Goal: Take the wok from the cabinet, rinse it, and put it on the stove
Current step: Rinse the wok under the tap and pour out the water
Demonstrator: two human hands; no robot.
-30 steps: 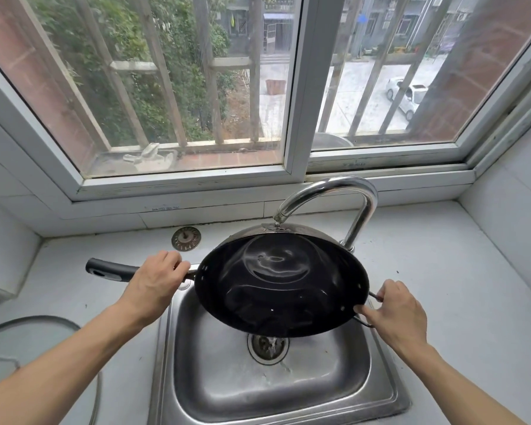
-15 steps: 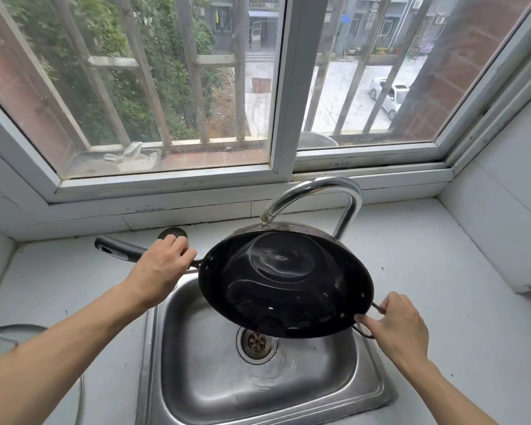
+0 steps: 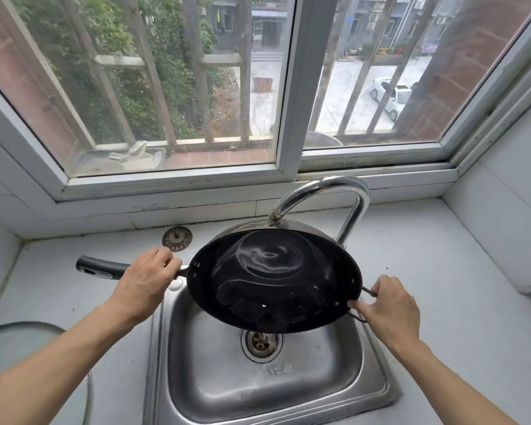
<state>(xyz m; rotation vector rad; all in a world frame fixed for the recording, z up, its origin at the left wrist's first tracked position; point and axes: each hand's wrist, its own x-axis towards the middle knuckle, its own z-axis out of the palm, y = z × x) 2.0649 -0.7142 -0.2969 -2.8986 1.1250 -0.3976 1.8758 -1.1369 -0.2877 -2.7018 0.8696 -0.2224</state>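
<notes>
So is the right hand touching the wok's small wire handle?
Touching. The head view shows the right hand with fingers pinching the wire handle of the wok.

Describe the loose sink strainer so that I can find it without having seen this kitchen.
Start at the steel sink below the window and look to the counter behind its back left corner. The sink strainer lies flat there, just beyond the left hand holding the wok. It is a small, round, rusty disc with slots, unlike the fitted drain.

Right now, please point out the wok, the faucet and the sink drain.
wok [image 3: 273, 280]: head view, on its dark wet inside.
faucet [image 3: 354, 191]: head view, on the top of the curved spout.
sink drain [image 3: 259, 343]: head view, on the metal strainer.
</notes>
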